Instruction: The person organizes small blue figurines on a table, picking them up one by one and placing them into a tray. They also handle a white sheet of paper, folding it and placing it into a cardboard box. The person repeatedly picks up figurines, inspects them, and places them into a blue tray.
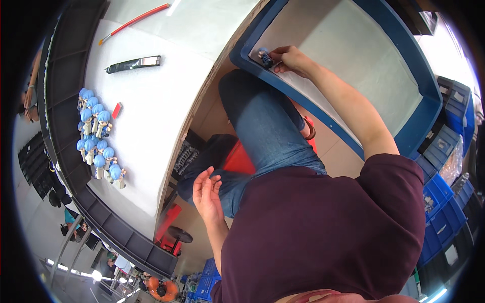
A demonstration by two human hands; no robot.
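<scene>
Right hand [290, 58] stretched out to the corner of the big blue tray [429, 108], fingers [277, 54] pinched on a small blue-haired figurine [264, 57] resting on the tray's pale floor just inside the rim. Figurine directly left of the fingertips, long axis tilted. Left hand [207, 194] well apart over the lap, loosely spread and empty. More figurines [98, 136] clustered on the white bench [151, 116].

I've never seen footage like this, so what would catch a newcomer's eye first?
Probably the cluster of blue-haired figurines standing on the white table at the left. Next, the right hand pinching one small figurine in the corner of a large blue tray, while the left hand hangs open and empty above the lap.
</scene>
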